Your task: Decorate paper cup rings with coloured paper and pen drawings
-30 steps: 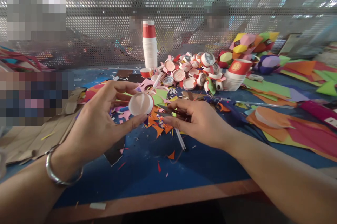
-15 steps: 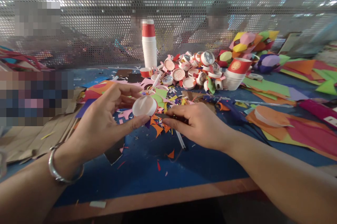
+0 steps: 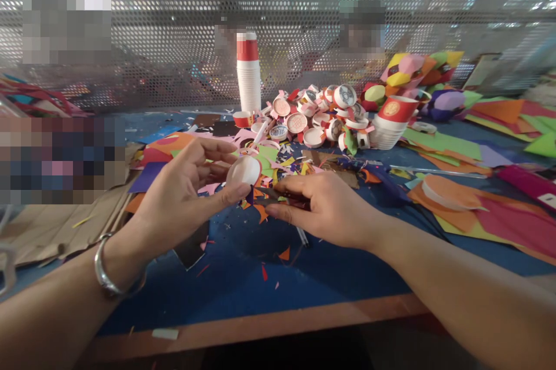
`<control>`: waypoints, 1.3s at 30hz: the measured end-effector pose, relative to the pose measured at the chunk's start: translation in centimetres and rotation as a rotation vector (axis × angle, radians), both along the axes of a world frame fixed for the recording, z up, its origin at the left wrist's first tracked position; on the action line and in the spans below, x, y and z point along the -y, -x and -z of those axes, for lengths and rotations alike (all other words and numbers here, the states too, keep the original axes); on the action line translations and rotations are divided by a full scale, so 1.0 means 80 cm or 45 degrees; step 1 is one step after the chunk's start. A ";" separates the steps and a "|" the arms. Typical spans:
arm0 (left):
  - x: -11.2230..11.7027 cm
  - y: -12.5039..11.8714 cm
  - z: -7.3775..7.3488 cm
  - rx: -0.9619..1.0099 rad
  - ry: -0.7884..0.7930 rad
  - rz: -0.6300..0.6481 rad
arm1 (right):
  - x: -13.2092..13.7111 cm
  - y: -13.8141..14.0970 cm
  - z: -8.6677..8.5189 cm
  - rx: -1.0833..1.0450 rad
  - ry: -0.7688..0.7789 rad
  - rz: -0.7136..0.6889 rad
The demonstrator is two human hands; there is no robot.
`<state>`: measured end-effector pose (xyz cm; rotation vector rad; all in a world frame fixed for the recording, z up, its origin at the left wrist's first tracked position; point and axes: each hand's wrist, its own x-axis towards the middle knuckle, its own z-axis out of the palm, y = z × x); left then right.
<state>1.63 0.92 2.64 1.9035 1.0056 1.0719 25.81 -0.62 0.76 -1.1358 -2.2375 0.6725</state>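
My left hand pinches a shallow white paper cup base with a reddish edge, thumb below and fingers curved behind it. My right hand is closed around a pair of dark scissors. Their handles are mostly hidden in the fingers, and the narrow blades point left, close to the lower right edge of the cup base. Beneath both hands lie cut paper scraps in orange, purple and other colours.
Beyond the hands stand a tall stack of paper cups, a heap of cut cup bases and a tilted cup stack. Coloured paper sheets lie to the right, flattened cardboard to the left. A perforated metal screen rises behind.
My left hand has shifted slightly right and tilted the cup base further. The scissors stay beside its lower right edge, and my right hand has hardly moved.
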 end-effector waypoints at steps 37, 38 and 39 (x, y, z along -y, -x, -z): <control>-0.008 0.015 -0.005 -0.033 -0.269 -0.240 | -0.010 -0.008 -0.001 0.098 -0.075 0.225; -0.008 0.014 -0.004 -0.060 -0.273 -0.232 | -0.010 -0.008 0.000 0.073 -0.070 0.219; -0.007 0.014 -0.003 -0.081 -0.276 -0.223 | -0.009 -0.008 0.000 0.049 -0.063 0.210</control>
